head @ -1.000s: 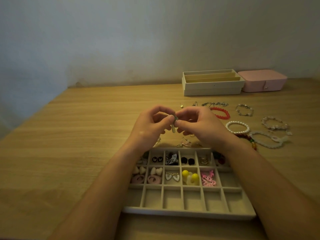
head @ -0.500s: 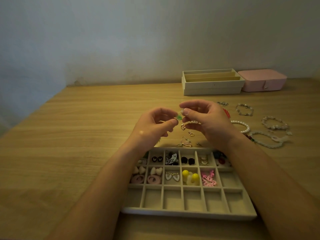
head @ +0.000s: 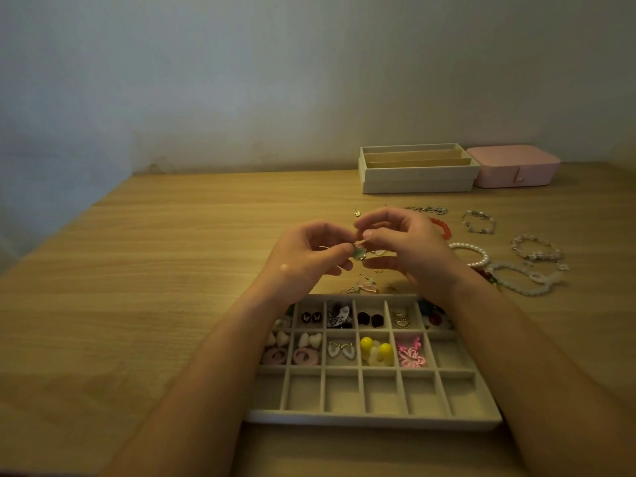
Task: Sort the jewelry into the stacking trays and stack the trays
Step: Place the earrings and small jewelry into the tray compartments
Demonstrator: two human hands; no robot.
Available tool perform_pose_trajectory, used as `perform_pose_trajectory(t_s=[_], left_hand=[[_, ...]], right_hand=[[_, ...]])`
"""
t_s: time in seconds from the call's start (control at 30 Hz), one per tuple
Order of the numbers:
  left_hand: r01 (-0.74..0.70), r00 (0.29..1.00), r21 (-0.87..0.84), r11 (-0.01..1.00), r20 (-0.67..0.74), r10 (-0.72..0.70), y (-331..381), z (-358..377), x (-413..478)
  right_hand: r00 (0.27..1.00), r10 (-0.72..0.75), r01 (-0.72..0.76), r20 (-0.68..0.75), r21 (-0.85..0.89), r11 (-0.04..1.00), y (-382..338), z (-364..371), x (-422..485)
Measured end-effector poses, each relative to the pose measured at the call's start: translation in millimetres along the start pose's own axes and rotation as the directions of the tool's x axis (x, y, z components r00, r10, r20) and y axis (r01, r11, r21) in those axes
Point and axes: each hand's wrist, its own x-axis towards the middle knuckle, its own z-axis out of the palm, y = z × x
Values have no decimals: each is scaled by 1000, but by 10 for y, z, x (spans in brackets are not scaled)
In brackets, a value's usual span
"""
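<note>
Head view: the left hand (head: 309,261) is pinching a small green earring (head: 358,253) between thumb and forefinger, in the air just beyond the grey velvet compartment tray (head: 371,420). The right hand (head: 411,251), fingers curled, is gripping the same earring from the opposite side. A white pearl bracelet (head: 476,254) is lying on the wooden table (head: 137,270) further right.

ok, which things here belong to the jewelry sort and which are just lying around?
In the job: left hand and right hand pinching a green earring; grid tray; loose earrings; bracelets; slotted trays.
Lying about: pink case, shut.
</note>
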Motion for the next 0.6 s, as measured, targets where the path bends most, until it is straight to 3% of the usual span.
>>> perform_pose_trajectory(t_s=[0.17, 0.37, 0.6], left_hand=[[13, 998, -113, 993, -54, -19, 15, -28, -15], [23, 993, -142, 990, -110, -39, 11, -30, 4], [40, 998, 45, 998, -49, -38, 57, -66, 35]], right_hand=[[985, 54, -45, 165, -62, 997, -33, 14, -48], [993, 33, -33, 112, 0, 999, -23, -40, -46], [998, 54, -55, 24, 64, 996, -53, -123, -48]])
